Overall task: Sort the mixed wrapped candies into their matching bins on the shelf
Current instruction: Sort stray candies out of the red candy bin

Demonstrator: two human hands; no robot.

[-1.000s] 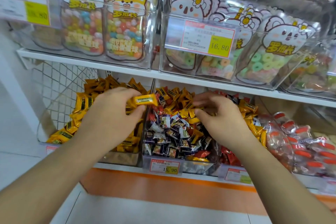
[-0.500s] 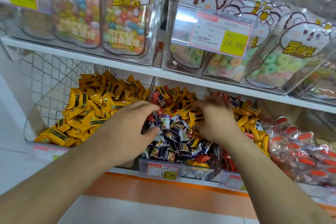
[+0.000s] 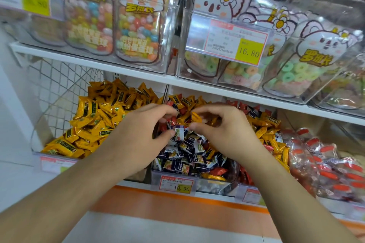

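Sorting spot: the middle bin (image 3: 215, 182), where mixed candies (image 3: 189, 152) are heaped.
Left hand (image 3: 138, 136): fingers curled, grasp cannot be told.
Right hand (image 3: 227, 134): likewise unclear.
Yellow candies (image 3: 92, 124): piled left.

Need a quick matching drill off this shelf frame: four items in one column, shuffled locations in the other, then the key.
Items
1. yellow candy bin
2. mixed candy bin
3. 16.80 price tag
4. jelly bean bags

Places
A. upper shelf, left
B. lower shelf, far left
C. on the koala box front, upper right
D. lower shelf, under both hands

Pairs: 1-B, 2-D, 3-C, 4-A
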